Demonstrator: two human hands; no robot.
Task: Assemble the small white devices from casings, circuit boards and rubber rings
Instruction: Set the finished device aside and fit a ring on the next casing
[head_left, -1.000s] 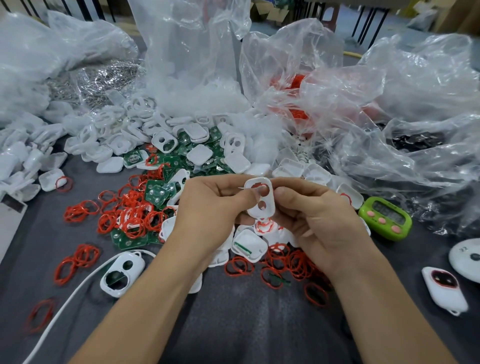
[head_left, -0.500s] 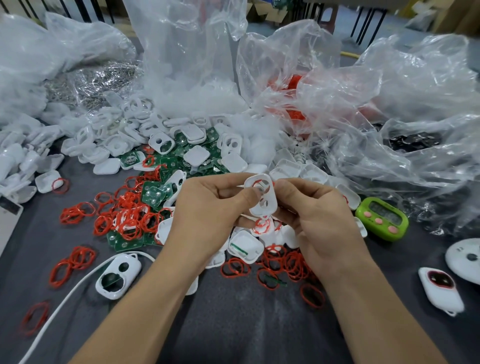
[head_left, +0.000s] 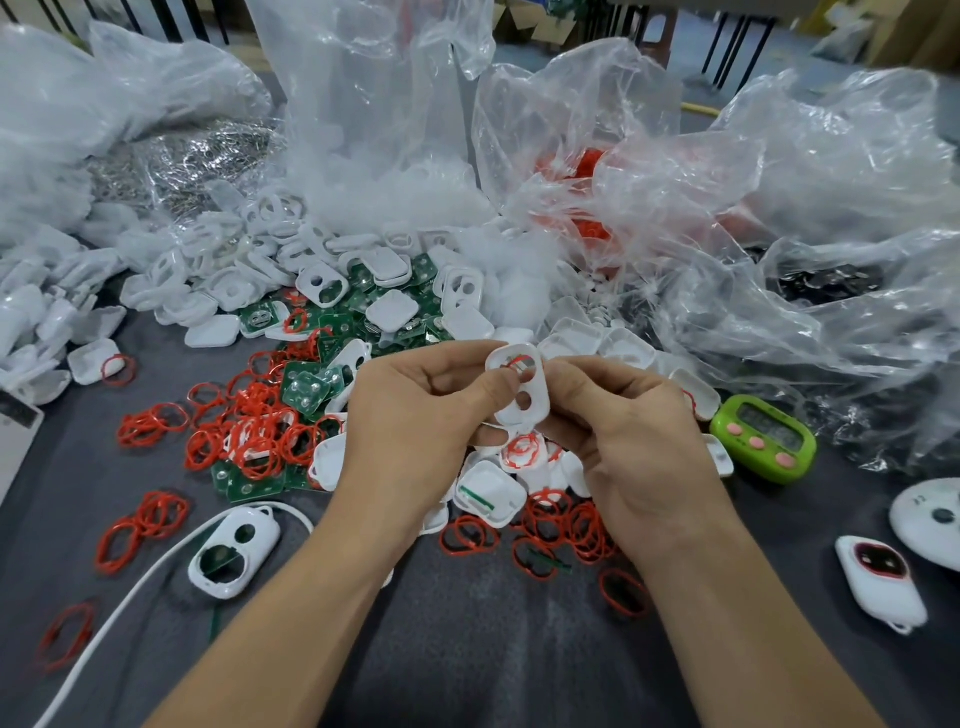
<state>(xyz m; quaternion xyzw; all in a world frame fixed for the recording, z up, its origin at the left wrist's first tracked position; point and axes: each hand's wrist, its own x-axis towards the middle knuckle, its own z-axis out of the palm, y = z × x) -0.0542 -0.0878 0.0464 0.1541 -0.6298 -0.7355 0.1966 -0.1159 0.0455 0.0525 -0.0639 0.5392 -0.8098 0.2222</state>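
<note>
Both hands meet over the middle of the dark grey tabletop, raised a little above it. Between them stands a white casing with two openings, roughly upright, its larger opening at the top. The left hand pinches the casing's left edge, its thumb tip against the front beside the larger opening. The right hand pinches the right edge, its thumb likewise at the front and the other fingers curled behind. Each grip is thus pressed onto the casing. A red rubber ring shows inside the larger opening (whether it is fully seated cannot be told).

Beneath the hands lie more casing halves and a scatter of loose red rings. To the left, another heap of rings lies over green circuit boards. Nearer on that side, a second casing lies flat beside a white cable. Farther off, a pile of white casing parts spreads from the left edge to the centre, backed by crumpled clear plastic bags. On the right, a green timer sits just beside the right hand. Nearer, a finished white device lies flat, with a round white object at the right edge
</note>
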